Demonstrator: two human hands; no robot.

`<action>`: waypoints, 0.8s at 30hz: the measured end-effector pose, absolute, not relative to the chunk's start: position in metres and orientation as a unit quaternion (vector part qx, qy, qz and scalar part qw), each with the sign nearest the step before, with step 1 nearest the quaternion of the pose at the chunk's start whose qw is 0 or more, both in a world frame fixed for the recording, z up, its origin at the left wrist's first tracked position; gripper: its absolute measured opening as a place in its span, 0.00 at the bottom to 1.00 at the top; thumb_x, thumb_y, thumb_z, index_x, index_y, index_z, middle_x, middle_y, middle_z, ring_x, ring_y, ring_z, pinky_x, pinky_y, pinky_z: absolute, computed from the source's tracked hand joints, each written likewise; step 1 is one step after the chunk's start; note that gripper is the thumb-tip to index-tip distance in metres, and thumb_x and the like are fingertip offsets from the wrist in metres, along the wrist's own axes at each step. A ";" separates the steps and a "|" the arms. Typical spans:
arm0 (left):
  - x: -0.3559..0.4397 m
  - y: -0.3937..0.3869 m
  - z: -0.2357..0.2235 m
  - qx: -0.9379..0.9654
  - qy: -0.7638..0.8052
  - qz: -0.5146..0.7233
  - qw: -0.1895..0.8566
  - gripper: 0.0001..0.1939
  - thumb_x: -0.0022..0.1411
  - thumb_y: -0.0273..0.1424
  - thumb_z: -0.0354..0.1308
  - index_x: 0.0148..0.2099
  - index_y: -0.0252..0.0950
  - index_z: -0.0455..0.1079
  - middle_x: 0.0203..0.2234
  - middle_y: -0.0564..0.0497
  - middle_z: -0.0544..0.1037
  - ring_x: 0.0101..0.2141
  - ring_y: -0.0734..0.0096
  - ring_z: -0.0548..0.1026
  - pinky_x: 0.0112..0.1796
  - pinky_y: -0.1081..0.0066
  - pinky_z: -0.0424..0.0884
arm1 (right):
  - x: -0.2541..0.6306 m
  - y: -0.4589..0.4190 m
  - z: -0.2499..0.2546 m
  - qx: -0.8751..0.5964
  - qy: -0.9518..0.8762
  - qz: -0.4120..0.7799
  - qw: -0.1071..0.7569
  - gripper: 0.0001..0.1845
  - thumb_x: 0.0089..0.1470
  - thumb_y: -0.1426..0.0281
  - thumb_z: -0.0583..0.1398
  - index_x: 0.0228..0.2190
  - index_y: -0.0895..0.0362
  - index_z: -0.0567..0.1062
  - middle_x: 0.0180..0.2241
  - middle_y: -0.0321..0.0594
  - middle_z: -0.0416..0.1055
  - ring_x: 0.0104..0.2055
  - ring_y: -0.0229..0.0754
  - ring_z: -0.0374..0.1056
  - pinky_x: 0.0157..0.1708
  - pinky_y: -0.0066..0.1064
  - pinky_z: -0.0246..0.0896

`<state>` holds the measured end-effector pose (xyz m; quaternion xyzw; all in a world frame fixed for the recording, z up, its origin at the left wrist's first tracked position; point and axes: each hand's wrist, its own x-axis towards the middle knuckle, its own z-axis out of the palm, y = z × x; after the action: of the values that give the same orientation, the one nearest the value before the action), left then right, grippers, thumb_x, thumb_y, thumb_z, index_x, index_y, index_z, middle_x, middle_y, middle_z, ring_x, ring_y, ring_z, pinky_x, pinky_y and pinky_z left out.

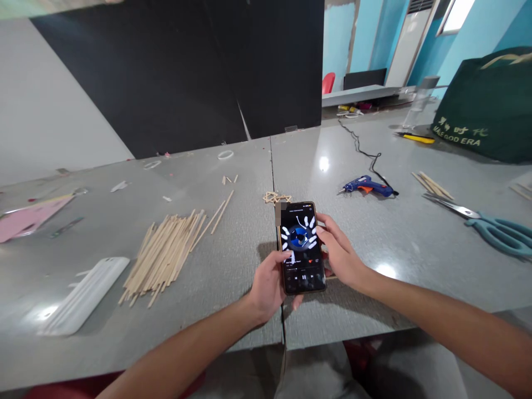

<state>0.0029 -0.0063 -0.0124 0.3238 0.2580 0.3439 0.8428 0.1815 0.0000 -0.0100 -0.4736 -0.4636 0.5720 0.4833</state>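
A smartphone (302, 274) is held upright over the table's front part, its lit screen showing a music player with a round blue picture. My left hand (268, 285) grips its lower left side, thumb lying over the screen. My right hand (338, 246) closes on its right edge, with the thumb at the screen's side. Just beyond the phone's top lies a small lattice of joined wooden sticks (272, 197), partly covered by the phone. To the left is a pile of thin wooden sticks (166, 255). A blue glue gun (368, 186) with an orange trigger rests to the right.
Teal-handled scissors (494, 227) and several sticks (432, 184) lie at the right. A yellow cutter (418, 138) is near a green bag (486, 105). A white plastic packet (89, 296) lies at the left. A black panel (187, 72) stands along the back.
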 end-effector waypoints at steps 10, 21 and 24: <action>0.002 -0.006 -0.017 0.327 0.246 0.342 0.846 0.26 0.69 0.42 0.54 0.55 0.23 0.75 0.42 0.32 0.84 0.36 0.49 0.85 0.15 0.73 0.71 | 0.182 0.001 -0.012 -0.470 -0.473 0.566 0.485 0.23 0.70 0.54 0.52 0.63 0.43 0.66 0.40 0.38 0.70 0.32 0.40 0.66 0.22 0.26 0.64; 0.003 -0.006 -0.014 0.329 0.255 0.340 0.843 0.30 0.67 0.42 0.55 0.59 0.21 0.73 0.41 0.31 0.84 0.34 0.49 0.85 0.14 0.74 0.69 | 0.183 0.000 -0.011 -0.470 -0.474 0.572 0.477 0.22 0.70 0.55 0.53 0.62 0.42 0.66 0.40 0.37 0.70 0.31 0.39 0.66 0.18 0.23 0.61; 0.004 -0.006 -0.013 0.329 0.260 0.341 0.841 0.30 0.66 0.42 0.55 0.60 0.21 0.73 0.41 0.32 0.84 0.34 0.49 0.85 0.14 0.74 0.69 | 0.183 0.000 -0.010 -0.474 -0.472 0.574 0.473 0.22 0.70 0.55 0.53 0.62 0.42 0.66 0.38 0.37 0.69 0.30 0.40 0.66 0.18 0.23 0.61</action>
<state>0.0035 -0.0064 -0.0131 0.3289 0.2605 0.3406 0.8414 0.1828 0.0002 -0.0098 -0.4735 -0.4720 0.5735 0.4734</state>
